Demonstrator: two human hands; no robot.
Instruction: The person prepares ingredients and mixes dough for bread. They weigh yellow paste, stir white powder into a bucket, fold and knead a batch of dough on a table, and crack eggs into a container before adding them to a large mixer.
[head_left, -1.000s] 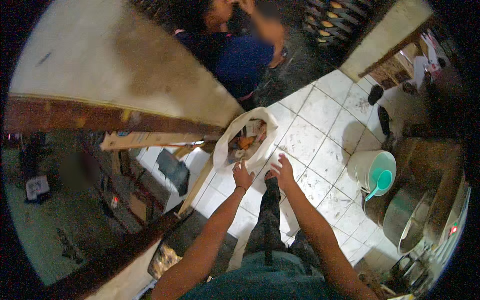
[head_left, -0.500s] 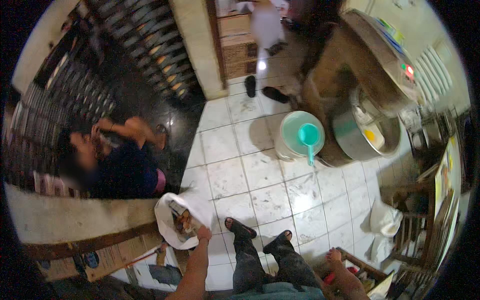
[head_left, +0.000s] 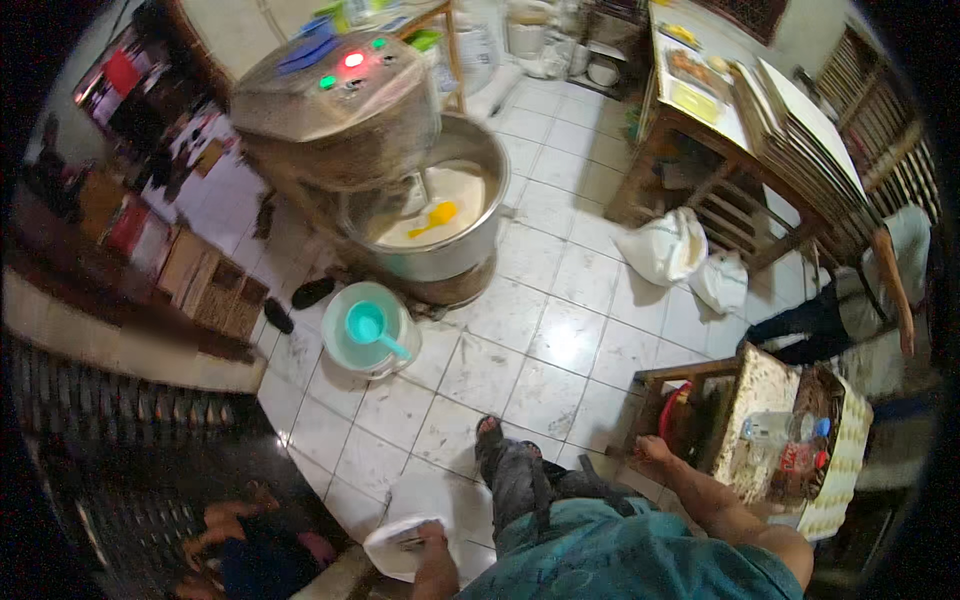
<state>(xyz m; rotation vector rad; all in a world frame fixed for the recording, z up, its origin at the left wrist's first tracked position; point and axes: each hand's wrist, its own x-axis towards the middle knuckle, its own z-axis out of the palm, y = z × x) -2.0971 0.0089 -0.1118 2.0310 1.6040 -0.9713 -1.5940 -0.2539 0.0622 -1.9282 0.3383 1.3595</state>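
My left hand (head_left: pixel 432 535) is closed on the rim of a white sack (head_left: pixel 440 495), low beside my left leg. The sack's mouth is open, though little of what lies inside shows. My right hand (head_left: pixel 655 453) hangs by my right side with fingers loosely apart and nothing visible in it. Close to it, a red object (head_left: pixel 676 412) rests in a low wooden stand. Ahead to the left stands a white bucket (head_left: pixel 340 345) with a turquoise dipper (head_left: pixel 368 323) in it. Beyond is a large mixer (head_left: pixel 330 120), its metal bowl (head_left: pixel 430 262) holding pale contents and something yellow.
To my right, a wooden stand bears plastic bottles (head_left: pixel 765 428) and egg trays (head_left: pixel 850 455). White sacks (head_left: pixel 665 250) sit under a wooden table (head_left: pixel 690 125) with stacked boards. A person (head_left: pixel 850 300) is at far right; another (head_left: pixel 250 550) crouches at lower left.
My view has swung right, bringing the mixer and table toward the middle. The sack is still in my left hand, and its brown contents are no longer plainly visible.
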